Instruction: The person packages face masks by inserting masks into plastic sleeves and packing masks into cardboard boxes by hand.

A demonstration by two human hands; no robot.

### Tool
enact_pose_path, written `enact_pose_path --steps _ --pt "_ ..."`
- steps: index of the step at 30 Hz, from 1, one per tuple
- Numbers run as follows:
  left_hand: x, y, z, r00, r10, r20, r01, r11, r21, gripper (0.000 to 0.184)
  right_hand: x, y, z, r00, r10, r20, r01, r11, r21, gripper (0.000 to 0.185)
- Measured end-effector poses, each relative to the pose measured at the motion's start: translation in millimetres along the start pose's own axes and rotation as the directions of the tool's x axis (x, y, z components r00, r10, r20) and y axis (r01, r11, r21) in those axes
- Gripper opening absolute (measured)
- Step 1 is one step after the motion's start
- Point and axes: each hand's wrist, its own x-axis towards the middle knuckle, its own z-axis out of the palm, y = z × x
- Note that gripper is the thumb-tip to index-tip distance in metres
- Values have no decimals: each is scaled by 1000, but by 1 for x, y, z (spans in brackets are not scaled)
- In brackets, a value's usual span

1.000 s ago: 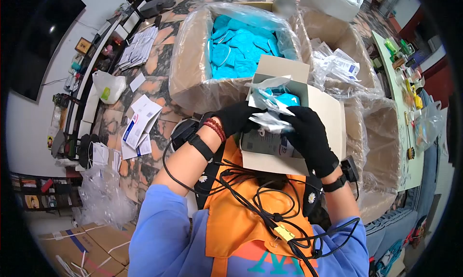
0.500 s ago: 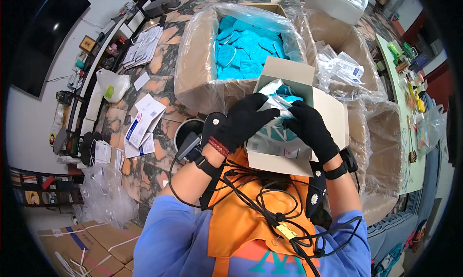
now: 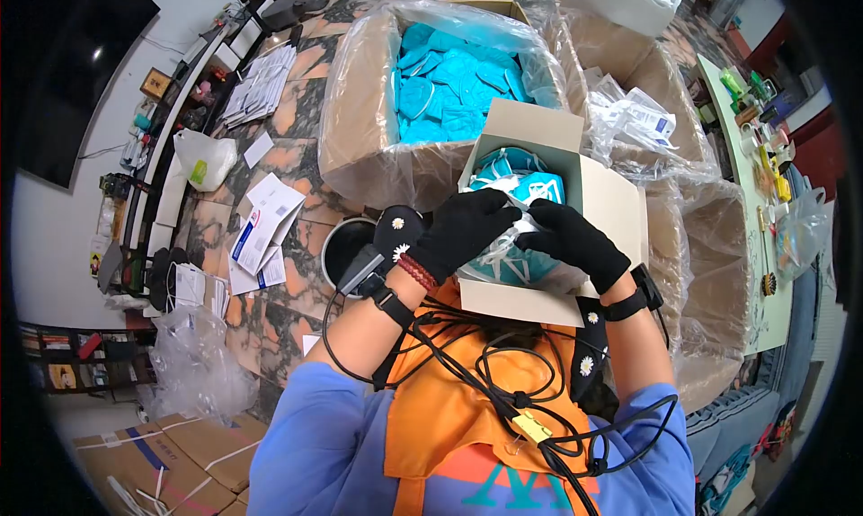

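My left hand [image 3: 463,231], in a black glove, is over the left side of an open small carton [image 3: 611,212], its fingers closed on white-and-clear packaging [image 3: 510,239]. My right hand [image 3: 575,244], also gloved, pinches the same packaging from the right, close to the left fingertips. Teal items with white straps [image 3: 539,188] lie in the carton beyond my fingers, and more teal [image 3: 512,269] shows through clear film below them. The fingertips partly hide the packaging.
Behind the carton, a large lined box [image 3: 360,138] holds many teal items [image 3: 458,84]. Another lined box [image 3: 620,48] at right holds white packets [image 3: 643,120]. Folded printed cartons [image 3: 270,219] and a round bin [image 3: 349,251] are at left. Cables [image 3: 485,363] cross my front.
Crumpled white packaging that stood up over the carton is now lower between my hands. More teal items show inside. My left hand has shifted, uncovering the round bin.
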Motion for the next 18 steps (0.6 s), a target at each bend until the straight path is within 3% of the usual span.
enact_pose_path --steps 2,4,5,7,8,10,11,13,14,17,18 --pt "2 1 0 998 -28 55 31 998 -48 27 -1 -1 -1 999 37 18 -37 999 33 40" --pt "-1 1 0 988 133 80 -138 989 61 23 -3 1 1 1000 -16 -12 16 999 46 33" --pt "-1 -6 5 988 131 83 -136 989 61 23 -2 1 2 1000 -14 -12 15 999 49 33" --pt "0 -15 13 942 335 -1 -322 909 265 20 -1 -1 3 998 -53 23 50 989 139 26" --pt "0 -13 14 944 331 2 -320 910 265 20 1 1 7 998 -52 24 48 989 143 26" --pt "1 -6 15 993 118 0 -116 975 191 20 6 1 16 995 -87 -57 87 996 -3 19" --pt "1 -6 17 993 116 0 -114 975 189 20 5 -5 20 995 -85 -56 85 996 -2 19" --pt "1 -10 23 990 120 -67 -110 984 144 20 -2 -19 31 953 -102 -287 21 962 -273 14" --pt "0 -14 27 991 110 -75 -99 985 138 20 -3 -9 46 827 -336 -451 147 904 -402 10" --pt "2 -12 31 990 125 -59 -112 975 192 17 -12 -31 42 910 -257 -325 53 850 -524 8" --pt "5 -4 30 995 104 11 -100 909 406 16 -15 -38 43 913 -262 -313 64 850 -523 8"
